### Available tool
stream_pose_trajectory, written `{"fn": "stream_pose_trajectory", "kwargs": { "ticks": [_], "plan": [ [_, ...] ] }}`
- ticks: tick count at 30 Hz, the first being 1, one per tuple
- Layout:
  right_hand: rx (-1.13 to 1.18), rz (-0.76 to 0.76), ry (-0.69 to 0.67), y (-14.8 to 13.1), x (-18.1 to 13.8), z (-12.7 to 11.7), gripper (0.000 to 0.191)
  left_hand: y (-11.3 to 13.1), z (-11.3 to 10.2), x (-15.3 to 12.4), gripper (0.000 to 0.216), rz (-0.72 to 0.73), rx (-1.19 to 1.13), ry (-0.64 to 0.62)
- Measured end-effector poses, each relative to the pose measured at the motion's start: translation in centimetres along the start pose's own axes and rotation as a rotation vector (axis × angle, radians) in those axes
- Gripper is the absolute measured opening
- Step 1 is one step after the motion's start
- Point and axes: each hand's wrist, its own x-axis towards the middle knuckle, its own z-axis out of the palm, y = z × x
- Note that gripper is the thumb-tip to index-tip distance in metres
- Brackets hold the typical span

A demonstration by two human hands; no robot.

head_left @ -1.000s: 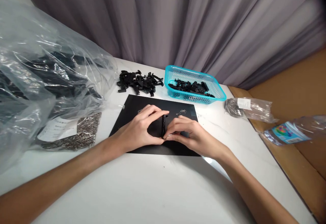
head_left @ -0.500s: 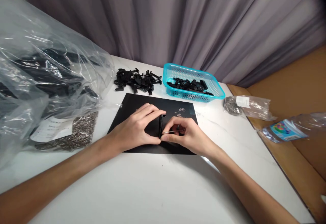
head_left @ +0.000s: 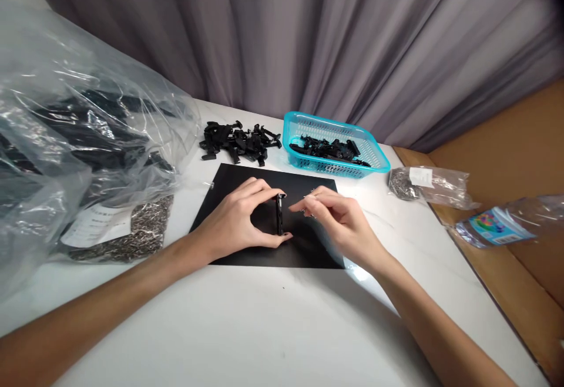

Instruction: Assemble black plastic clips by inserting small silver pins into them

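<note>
My left hand (head_left: 240,214) grips a narrow black plastic part (head_left: 279,215) by its two ends, the index finger on top and the thumb below. It stands upright above the black mat (head_left: 247,171), with a small shiny bit near its upper end. Just to the right, my right hand (head_left: 341,216) is apart from the part, its thumb against the bent index finger. Whatever lies between those fingertips is too small or hidden to make out. Tiny shiny metal pieces (head_left: 312,191) show around its fingers on the mat, mostly covered by the hand.
Behind the mat lie a pile of black plastic parts (head_left: 240,143) and a blue basket (head_left: 381,161) holding more. At left are a large clear bag (head_left: 145,81) and a labelled bag of metal pieces (head_left: 147,228). A smaller bag (head_left: 405,184) and a plastic bottle (head_left: 497,225) lie at right.
My right hand has drawn away from the black part, up and right to the metal pieces. The thin metal piece at its fingertips no longer shows. My left hand keeps its hold.
</note>
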Motion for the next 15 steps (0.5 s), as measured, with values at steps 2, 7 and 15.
{"fn": "stream_pose_trajectory", "kwargs": {
  "ticks": [2, 7, 15],
  "plan": [
    [-0.040, -0.077, 0.100, 0.0, -0.2, -0.2, 0.037, 0.1, 0.2, 0.0, 0.060, -0.025, -0.026, -0.029],
    [0.109, -0.126, 0.149, 0.8, -1.3, 1.1, 0.044, 0.2, 0.1, 0.0, 0.060, -0.033, -0.079, -0.012],
    [0.224, -0.122, 0.109, 1.1, -1.5, 2.2, 0.028, 0.3, 0.2, -0.1, 0.059, -0.061, -0.126, 0.003]
  ]
}}
